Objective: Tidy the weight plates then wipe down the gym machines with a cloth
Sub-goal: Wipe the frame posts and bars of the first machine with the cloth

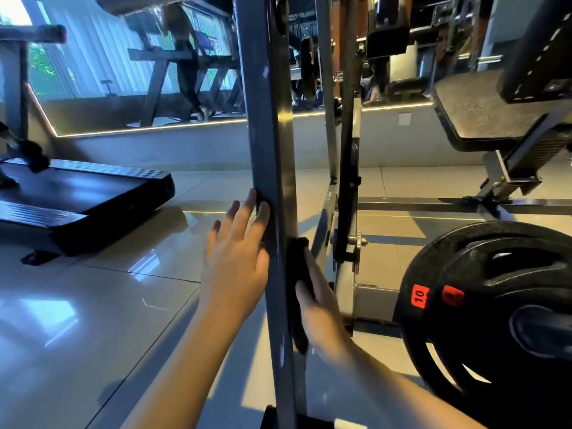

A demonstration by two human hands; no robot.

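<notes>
Head view looked down along both bare forearms, which reached forward to either side of one grey steel upright (272,134) of a gym machine standing in the middle of the scene. The left hand (238,261) lay flat against the upright's left face, fingers straight and slightly spread, the tips of two of them touching the post's edge, nothing held.

The right hand (322,308) came in from the near right and gripped a black cloth (298,267), thumb across its front, pressing it against the upright's right face. The other fingers were hidden behind the cloth and post, so how far they wrapped could not be told. The cloth ran lengthwise along the post, its top bunched just above the thumb and its tail hanging below the palm, at about the same height as the left wrist.

Counted: two hands, one cloth, one upright being touched. One black weight plate (464,274) stood near at the right, apart from both hands, with two red labels (one read 10, the other was too blurred to read). A treadmill deck (93,187) lay on the tiled floor (108,305) at the left. A padded seat (476,109) sat at the far right, and a wall mirror (93,72) ran along the far side.
</notes>
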